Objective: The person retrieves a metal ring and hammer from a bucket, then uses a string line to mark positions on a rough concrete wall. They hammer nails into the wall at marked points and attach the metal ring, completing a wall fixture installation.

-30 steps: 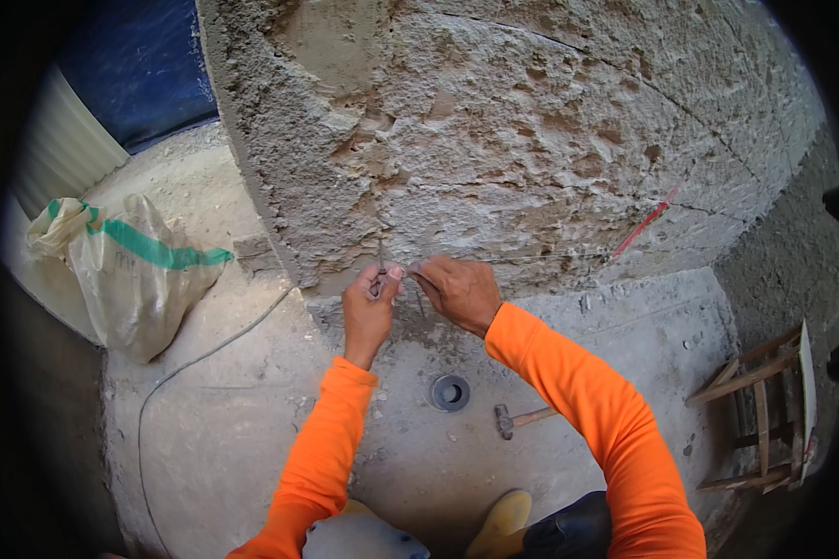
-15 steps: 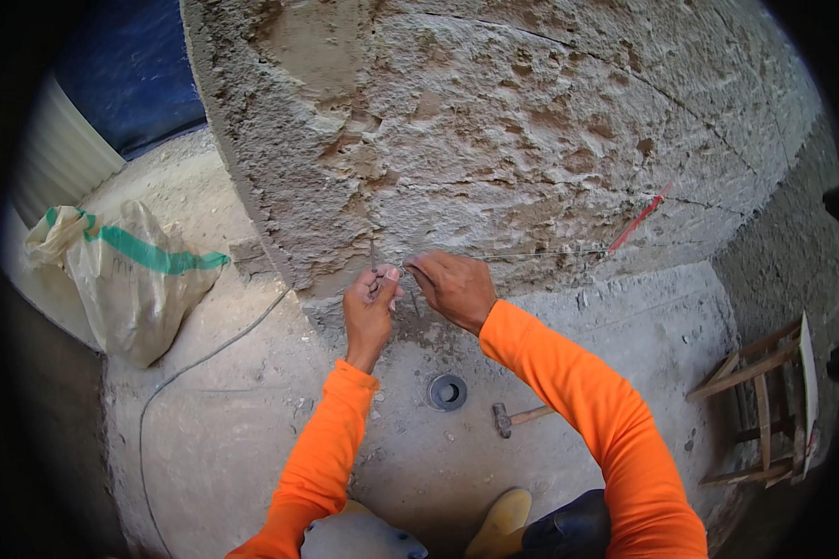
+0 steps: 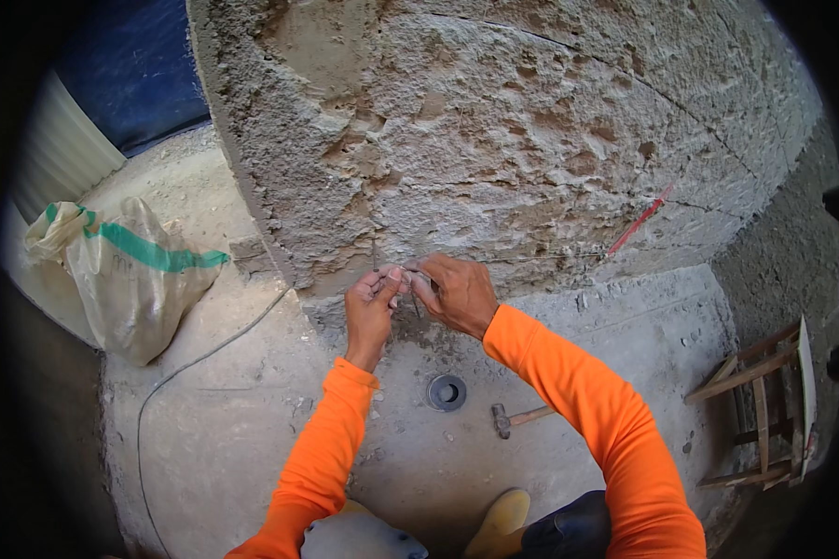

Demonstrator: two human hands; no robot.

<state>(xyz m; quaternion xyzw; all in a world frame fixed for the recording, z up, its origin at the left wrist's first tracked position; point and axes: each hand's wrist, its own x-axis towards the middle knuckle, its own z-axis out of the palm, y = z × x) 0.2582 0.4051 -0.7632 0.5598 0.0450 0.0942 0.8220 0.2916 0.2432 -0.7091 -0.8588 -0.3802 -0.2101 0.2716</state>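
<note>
At the centre of the frame, both hands meet low on the rough plastered wall, left hand and right hand each pinching a thin string by a nail, apparently tying it; the next move likely needs steady tension.

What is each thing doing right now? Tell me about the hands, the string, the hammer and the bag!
left hand: fingers pinched at the wall, meeting the right fingers
right hand: fingers pinched on something thin, too small to tell
string: stretched tight along the wall
wall: rough, pitted
hammer: lying flat on the floor, untouched
sack: slumped on the floor, top bunched
floor drain: open
</note>
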